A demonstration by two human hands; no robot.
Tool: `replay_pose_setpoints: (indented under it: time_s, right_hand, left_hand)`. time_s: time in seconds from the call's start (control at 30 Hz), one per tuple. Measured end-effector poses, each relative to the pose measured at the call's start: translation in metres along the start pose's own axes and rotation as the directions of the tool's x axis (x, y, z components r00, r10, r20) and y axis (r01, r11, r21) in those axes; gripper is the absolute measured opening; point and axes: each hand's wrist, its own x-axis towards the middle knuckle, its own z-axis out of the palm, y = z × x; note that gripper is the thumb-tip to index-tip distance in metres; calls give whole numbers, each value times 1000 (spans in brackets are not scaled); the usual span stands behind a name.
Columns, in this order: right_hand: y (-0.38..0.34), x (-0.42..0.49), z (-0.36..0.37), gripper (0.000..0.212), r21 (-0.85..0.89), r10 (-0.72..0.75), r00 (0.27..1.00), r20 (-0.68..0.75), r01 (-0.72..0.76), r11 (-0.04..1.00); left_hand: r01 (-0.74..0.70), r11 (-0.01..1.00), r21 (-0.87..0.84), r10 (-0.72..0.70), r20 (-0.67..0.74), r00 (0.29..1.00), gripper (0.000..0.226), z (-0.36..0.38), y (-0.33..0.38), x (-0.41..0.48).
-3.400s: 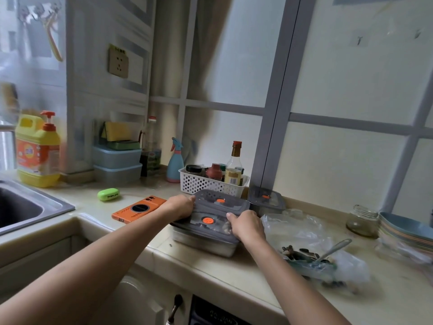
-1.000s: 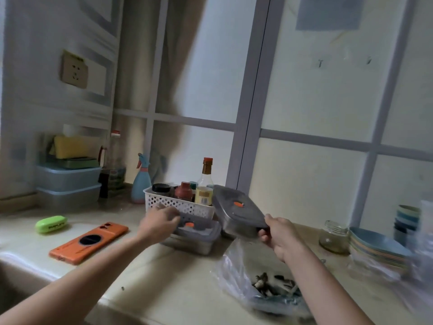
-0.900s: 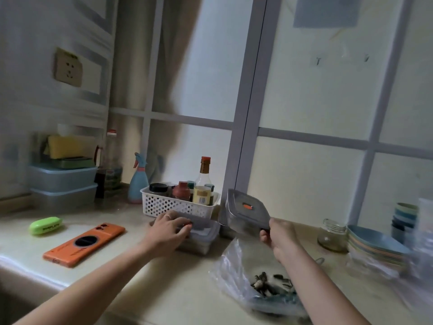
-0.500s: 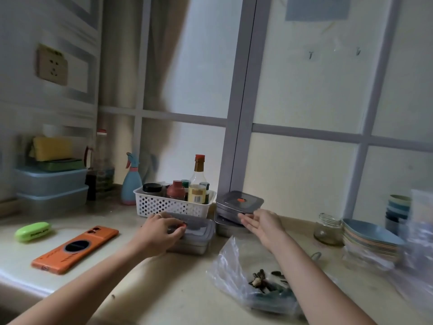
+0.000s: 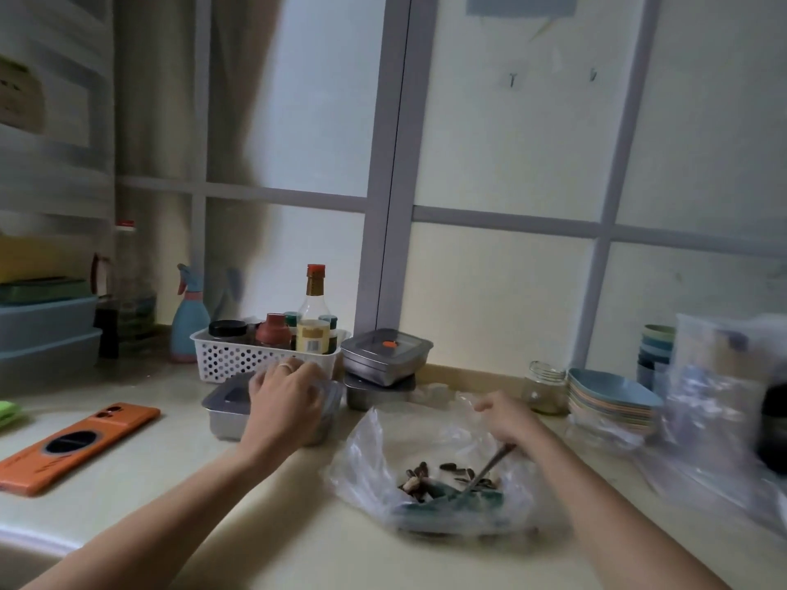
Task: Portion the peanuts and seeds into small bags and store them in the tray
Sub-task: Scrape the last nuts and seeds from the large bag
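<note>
While we look down at a pale kitchen desk (image 5: 298, 530), our left hand (image 5: 285, 402) lies palm-down on the grey lid of a shallow metal container (image 5: 228, 415). Its fingers are loosely spread toward the far edge, with a ring on one of them. Our right hand (image 5: 506, 419) (it is blurred) hovers over an open clear plastic bag (image 5: 370, 453), just above the handle of a spoon (image 5: 489, 466) that slants down into the bag. We cannot tell whether its fingers pinch the handle or only hang beside it. Dark striped seeds (image 5: 451, 472) sit in a small heap at the bottom of the bag, to the right of the container. Two more lidded containers (image 5: 385, 355) are stacked behind, beside a white basket of bottles (image 5: 238, 355). An orange phone (image 5: 72, 445) lies at the left. A glass jar (image 5: 545, 387), stacked bowls (image 5: 609, 402) and crumpled clear bags (image 5: 715, 402) sit at the right.

We judge the seeds light and loose, apt to scatter, so the spoon suits them better than fingers. The bag looks thin, limp and slippery, and we would take it by its rim to hold the mouth open, not by its sagging belly. The container seems stiff and steady, best held by its two short sides.
</note>
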Motion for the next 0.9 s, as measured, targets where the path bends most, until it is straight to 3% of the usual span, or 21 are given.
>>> replay_pose_setpoints:
  time_s: [0.13, 0.2, 0.33, 0.43, 0.53, 0.67, 0.77, 0.83, 0.9]
  right_hand:
    - [26, 6, 8, 30, -156, -67, 995, 69, 77, 985]
    - [28, 8, 9, 23, -140, -85, 996, 33, 89, 986]
    - [25, 10, 7, 11, -199, -145, 989, -13, 140, 970]
    - [26, 11, 5, 12, -217, -191, 982, -1, 186, 958]
    - [27, 10, 4, 11, -207, -227, 974, 17, 226, 952]
    - [30, 5, -4, 25, -43, -288, 957, 34, 290, 956]
    - [31, 1, -8, 36, 18, -348, 924, 159, 349, 937]
    - [29, 1, -6, 28, -27, -362, 911, 197, 374, 927]
    - [26, 3, -3, 15, -68, -351, 925, 144, 363, 929]
  left_hand:
    - [-136, 966, -220, 155, 73, 985, 19, 27, 55, 0]
    - [-141, 974, -176, 168, 150, 974, 21, 43, 76, 0]
    - [-20, 999, -31, 28, 301, 953, 20, 68, 96, 4]
    - [-9, 999, 50, -9, 356, 934, 11, 77, 102, 8]
    - [-24, 992, 120, -25, 393, 919, 9, 82, 106, 12]
    - [-51, 988, 145, -16, 428, 903, 22, 90, 107, 18]
    - [-92, 989, 117, 42, 379, 924, 21, 96, 107, 16]
    - [-123, 988, 94, 81, 363, 928, 22, 97, 109, 12]
    - [-140, 987, 81, 100, 372, 923, 22, 97, 111, 9]
